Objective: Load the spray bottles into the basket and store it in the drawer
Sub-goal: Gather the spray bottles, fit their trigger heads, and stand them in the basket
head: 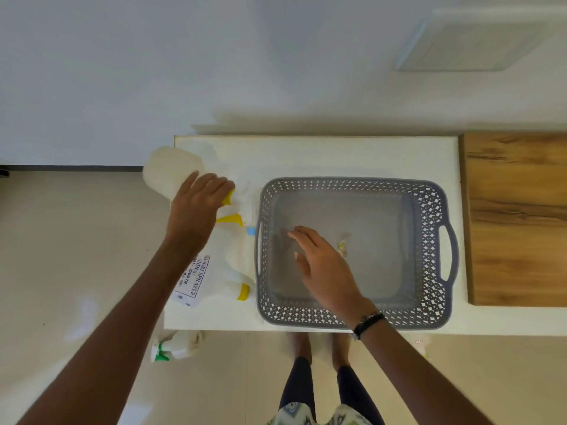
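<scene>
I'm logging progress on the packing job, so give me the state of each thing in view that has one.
Grey perforated plastic basket: on the white table, no bottles inside.
White spray bottle with yellow trigger: gripped by the left hand.
Labelled white bottle: lying on the table.
Green-trigger bottle: on the floor.
Right hand: open over the basket.

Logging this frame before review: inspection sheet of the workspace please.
Surface: white tabletop, wooden panel at its right.
Job's things: grey perforated plastic basket holds no bottles; white spray bottles with yellow nozzles lie left of it.
Clutter: green-nozzled spray bottle on the floor.
Hands: left hand grips a white bottle; right hand open over the basket.
Cables: nothing seen.
Surroundings: pale wall, beige floor.
</scene>
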The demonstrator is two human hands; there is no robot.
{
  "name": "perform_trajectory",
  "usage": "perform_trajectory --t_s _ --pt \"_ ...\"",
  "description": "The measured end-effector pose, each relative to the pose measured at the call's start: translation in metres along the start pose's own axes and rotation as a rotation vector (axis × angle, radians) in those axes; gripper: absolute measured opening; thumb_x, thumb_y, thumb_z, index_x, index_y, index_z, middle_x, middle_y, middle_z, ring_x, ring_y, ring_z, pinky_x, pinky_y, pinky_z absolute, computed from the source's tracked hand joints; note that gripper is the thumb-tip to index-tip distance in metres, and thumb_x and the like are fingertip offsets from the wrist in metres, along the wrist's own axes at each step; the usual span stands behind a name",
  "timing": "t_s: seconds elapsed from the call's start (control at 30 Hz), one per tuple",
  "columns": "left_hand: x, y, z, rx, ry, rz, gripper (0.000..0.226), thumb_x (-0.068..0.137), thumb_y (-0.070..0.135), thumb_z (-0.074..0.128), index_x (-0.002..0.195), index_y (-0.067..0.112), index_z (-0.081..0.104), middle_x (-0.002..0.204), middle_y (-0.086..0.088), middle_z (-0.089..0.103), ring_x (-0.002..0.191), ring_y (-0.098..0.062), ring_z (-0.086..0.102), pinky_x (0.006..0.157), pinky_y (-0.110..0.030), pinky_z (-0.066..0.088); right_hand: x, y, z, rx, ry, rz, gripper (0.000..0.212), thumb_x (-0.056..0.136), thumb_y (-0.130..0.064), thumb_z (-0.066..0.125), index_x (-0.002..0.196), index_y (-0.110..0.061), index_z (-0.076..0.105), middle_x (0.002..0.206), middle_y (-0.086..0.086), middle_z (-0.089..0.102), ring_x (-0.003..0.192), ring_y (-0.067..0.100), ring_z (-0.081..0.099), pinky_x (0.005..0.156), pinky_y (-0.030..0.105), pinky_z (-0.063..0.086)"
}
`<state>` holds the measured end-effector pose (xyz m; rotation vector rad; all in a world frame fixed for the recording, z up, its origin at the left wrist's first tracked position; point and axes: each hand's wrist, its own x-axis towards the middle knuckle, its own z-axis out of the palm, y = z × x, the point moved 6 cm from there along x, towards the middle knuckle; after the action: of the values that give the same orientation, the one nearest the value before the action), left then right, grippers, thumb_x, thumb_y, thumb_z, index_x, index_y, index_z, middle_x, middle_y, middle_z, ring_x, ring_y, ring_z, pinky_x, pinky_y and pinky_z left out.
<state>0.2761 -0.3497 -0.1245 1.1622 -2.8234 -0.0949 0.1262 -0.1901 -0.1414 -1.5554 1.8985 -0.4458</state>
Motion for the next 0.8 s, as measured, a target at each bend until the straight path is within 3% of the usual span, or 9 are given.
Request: perform_trajectory --t_s 0.2,0.27,0.33,0.4,0.47,0.57,0.63,0.7,0.8 --pt "-0.003 0.020 -0.111 -0.405 0.280 -0.327 0.027 0.089 0.017 0.059 0.115 0.016 0.061 0.118 0.003 0.065 0.108 -0.015 0.056 0.101 -0.035 0.040 -0.006 -0.010 -0.031 0.084 0.084 0.012 0.042 0.100 -0.017 0.046 0.142 -0.013 0.042 0.146 0.002 0.044 0.130 0.015 0.048 0.104 0.017 0.035" --pt "-0.002 0.036 -0.127 -0.613 0.281 -0.381 0.035 0.085 0.017 0.061 0.119 0.017 0.060 0.120 0.007 0.064 0.107 -0.014 0.059 0.094 -0.029 0.045 -0.009 -0.016 -0.047 0.183 0.146 0.023 0.048 0.099 -0.026 0.047 0.144 -0.013 0.037 0.148 0.002 0.041 0.134 0.015 0.043 0.111 0.027 0.038" --pt "0.003 0.057 -0.128 -0.910 0.229 -0.393 0.039 0.083 0.005 0.064 0.121 0.010 0.059 0.121 0.000 0.065 0.110 -0.016 0.061 0.097 -0.036 0.048 -0.012 -0.022 -0.063 0.307 0.216 0.039 0.057 0.096 -0.030 0.054 0.147 -0.015 0.032 0.151 -0.001 0.037 0.138 0.013 0.038 0.111 0.038 0.041" --pt "0.005 0.086 -0.123 -1.163 0.183 -0.381 0.039 0.082 -0.008 0.063 0.119 0.004 0.060 0.113 0.005 0.067 0.106 -0.012 0.062 0.096 -0.040 0.051 -0.018 -0.022 -0.079 0.451 0.281 0.087 0.069 0.090 -0.032 0.063 0.148 -0.019 0.028 0.153 -0.007 0.033 0.140 0.008 0.032 0.113 0.040 0.038" --pt "0.003 0.114 -0.108 -1.319 0.133 -0.414 0.037 0.082 -0.007 0.062 0.118 0.004 0.060 0.105 0.009 0.068 0.099 -0.008 0.063 0.090 -0.034 0.054 -0.028 -0.018 -0.094 0.536 0.351 0.105 0.074 0.087 -0.034 0.067 0.148 -0.022 0.028 0.153 -0.009 0.032 0.141 0.005 0.029 0.115 0.039 0.035" --pt "-0.002 0.158 -0.081 -1.424 0.068 -0.491 0.035 0.078 0.008 0.065 0.113 0.014 0.064 0.097 0.007 0.071 0.092 -0.013 0.066 0.085 -0.034 0.055 -0.040 -0.005 -0.109 0.470 0.440 0.068 0.056 0.089 -0.033 0.064 0.139 -0.026 0.039 0.147 -0.002 0.041 0.139 0.010 0.035 0.115 0.032 0.035" --pt "-0.004 0.184 -0.061 -1.462 0.010 -0.507 0.035 0.077 0.013 0.062 0.112 0.012 0.064 0.091 0.007 0.072 0.088 -0.015 0.067 0.081 -0.038 0.056 -0.054 0.012 -0.112 0.423 0.480 0.043 0.047 0.090 -0.021 0.064 0.132 -0.026 0.044 0.140 0.004 0.050 0.133 0.020 0.043 0.111 0.038 0.040" --pt "0.001 0.211 -0.048 -1.397 -0.030 -0.504 0.039 0.079 0.007 0.059 0.117 0.009 0.062 0.101 -0.001 0.070 0.095 -0.018 0.066 0.087 -0.044 0.055 -0.066 0.035 -0.116 0.459 0.487 0.097 0.046 0.088 -0.015 0.065 0.130 -0.019 0.048 0.130 0.008 0.058 0.125 0.028 0.052 0.101 0.049 0.047" --pt "0.015 0.248 -0.052 -1.372 -0.059 -0.490 0.042 0.080 0.000 0.056 0.122 0.002 0.058 0.119 -0.015 0.065 0.110 -0.021 0.061 0.096 -0.043 0.050 -0.061 0.078 -0.097 0.452 0.451 0.214 0.053 0.086 -0.024 0.066 0.135 -0.016 0.047 0.131 0.011 0.058 0.124 0.030 0.053 0.099 0.047 0.048"
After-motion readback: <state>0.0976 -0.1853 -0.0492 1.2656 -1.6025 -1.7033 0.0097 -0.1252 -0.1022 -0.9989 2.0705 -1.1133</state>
